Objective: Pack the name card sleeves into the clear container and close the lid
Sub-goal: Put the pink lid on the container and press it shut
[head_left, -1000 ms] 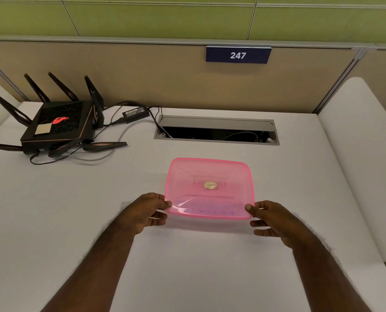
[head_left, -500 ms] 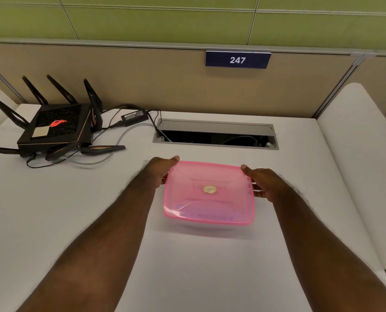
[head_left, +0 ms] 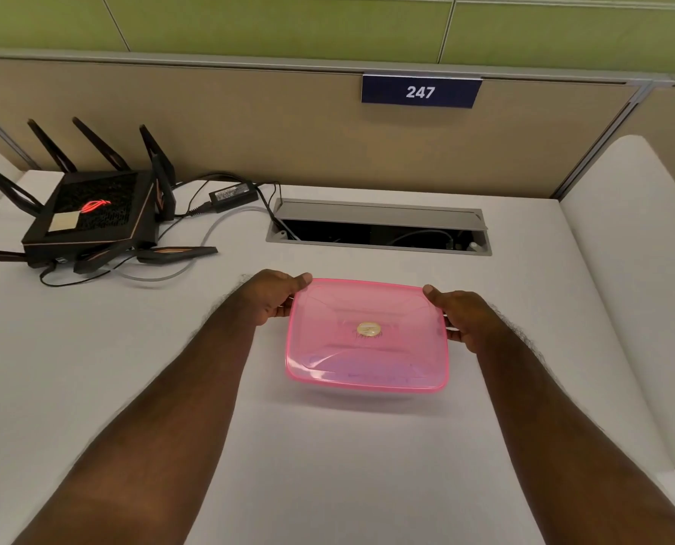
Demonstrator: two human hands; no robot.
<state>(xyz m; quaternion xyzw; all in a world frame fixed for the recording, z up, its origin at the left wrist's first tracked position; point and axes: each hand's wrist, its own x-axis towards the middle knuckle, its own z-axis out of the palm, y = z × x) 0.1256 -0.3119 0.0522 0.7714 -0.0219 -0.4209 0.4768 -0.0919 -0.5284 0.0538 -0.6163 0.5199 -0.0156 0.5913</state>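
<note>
Head view. Blue plate (head_left: 421, 91) on the partition reads "247". Gold round sticker (head_left: 368, 329) at the middle of the pink lid (head_left: 367, 336); its print is too small to read. Router (head_left: 92, 214) at far left shows a red logo.

Container (head_left: 367, 391) sits on the surface (head_left: 328, 466) at centre, just in front of the cable hatch (head_left: 379, 226), with the lid on top. Contents not discernible through the lid.

Left hand (head_left: 271, 295) at the lid's far left corner, thumb on the rim, fingers curled under the edge. Right hand (head_left: 463, 316) at the far right corner, same closed grip. Both forearms extended forward.
</note>
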